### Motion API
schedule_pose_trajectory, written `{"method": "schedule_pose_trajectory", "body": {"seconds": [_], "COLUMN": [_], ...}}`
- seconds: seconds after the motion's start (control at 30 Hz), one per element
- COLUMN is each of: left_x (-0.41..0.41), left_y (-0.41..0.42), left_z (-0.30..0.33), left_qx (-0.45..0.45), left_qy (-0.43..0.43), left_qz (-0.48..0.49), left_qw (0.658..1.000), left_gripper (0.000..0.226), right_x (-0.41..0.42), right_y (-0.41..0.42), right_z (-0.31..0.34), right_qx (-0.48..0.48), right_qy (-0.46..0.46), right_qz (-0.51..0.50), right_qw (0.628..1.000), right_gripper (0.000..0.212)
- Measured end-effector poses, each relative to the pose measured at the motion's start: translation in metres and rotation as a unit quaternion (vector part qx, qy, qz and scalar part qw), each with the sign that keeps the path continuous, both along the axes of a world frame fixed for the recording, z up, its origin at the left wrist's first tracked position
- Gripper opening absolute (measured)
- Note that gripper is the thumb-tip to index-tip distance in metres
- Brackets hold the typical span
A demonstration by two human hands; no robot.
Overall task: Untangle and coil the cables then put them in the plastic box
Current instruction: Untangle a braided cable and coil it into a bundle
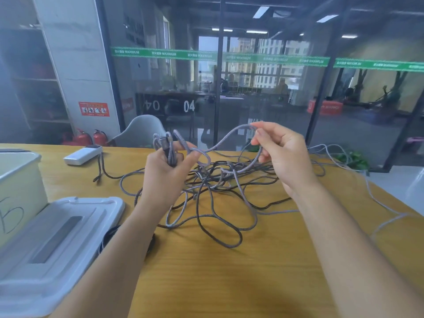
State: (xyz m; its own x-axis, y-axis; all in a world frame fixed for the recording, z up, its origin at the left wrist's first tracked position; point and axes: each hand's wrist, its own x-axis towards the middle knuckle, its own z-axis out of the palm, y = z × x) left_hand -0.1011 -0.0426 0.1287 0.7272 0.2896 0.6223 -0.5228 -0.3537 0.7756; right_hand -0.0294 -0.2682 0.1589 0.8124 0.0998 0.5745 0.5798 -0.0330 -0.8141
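Lid (68, 216) beside cables (213, 187) — box (18, 171) behind.

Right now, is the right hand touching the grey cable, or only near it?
Touching. The head view shows the right hand pinching the grey cable at the top of a raised loop, with the fingers closed on the strand.

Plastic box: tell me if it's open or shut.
Open. The plastic box stands at the table's left edge with its rim uncovered, and its white lid lies beside it on the table.
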Motion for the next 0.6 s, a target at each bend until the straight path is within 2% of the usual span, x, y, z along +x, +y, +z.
{"method": "schedule_pose_trajectory", "body": {"seconds": [0.13, 0.2, 0.27, 0.33, 0.4, 0.53, 0.6], "left_x": [0.007, 0.013, 0.021, 0.024, 0.026, 0.034, 0.037], "left_y": [-0.009, -0.011, -0.011, -0.013, -0.014, -0.011, -0.009], "left_z": [0.009, 0.0, -0.014, -0.025, -0.034, -0.047, -0.05], "left_qx": [0.019, 0.022, 0.028, 0.019, 0.011, 0.009, 0.009], "left_qy": [0.013, 0.06, 0.116, 0.135, 0.14, 0.143, 0.138], "left_qz": [-0.017, -0.025, -0.016, -0.024, -0.031, -0.03, -0.026], "left_qw": [1.0, 0.998, 0.993, 0.99, 0.99, 0.989, 0.99], "left_gripper": [0.021, 0.008, 0.027, 0.023, 0.013, 0.012, 0.013], "right_x": [0.013, 0.025, 0.039, 0.049, 0.055, 0.054, 0.055], "right_y": [-0.018, -0.032, -0.046, -0.056, -0.059, -0.048, -0.038], "right_z": [-0.005, -0.021, -0.043, -0.066, -0.084, -0.105, -0.115], "right_qx": [-0.048, -0.035, -0.003, 0.025, 0.017, -0.184, -0.207], "right_qy": [-0.025, 0.027, 0.118, 0.19, 0.218, 0.176, 0.129], "right_qz": [-0.083, -0.103, -0.1, -0.077, -0.045, -0.041, -0.051], "right_qw": [0.995, 0.994, 0.988, 0.978, 0.975, 0.966, 0.969], "right_gripper": [0.016, 0.011, 0.009, 0.009, 0.013, 0.019, 0.021]}}
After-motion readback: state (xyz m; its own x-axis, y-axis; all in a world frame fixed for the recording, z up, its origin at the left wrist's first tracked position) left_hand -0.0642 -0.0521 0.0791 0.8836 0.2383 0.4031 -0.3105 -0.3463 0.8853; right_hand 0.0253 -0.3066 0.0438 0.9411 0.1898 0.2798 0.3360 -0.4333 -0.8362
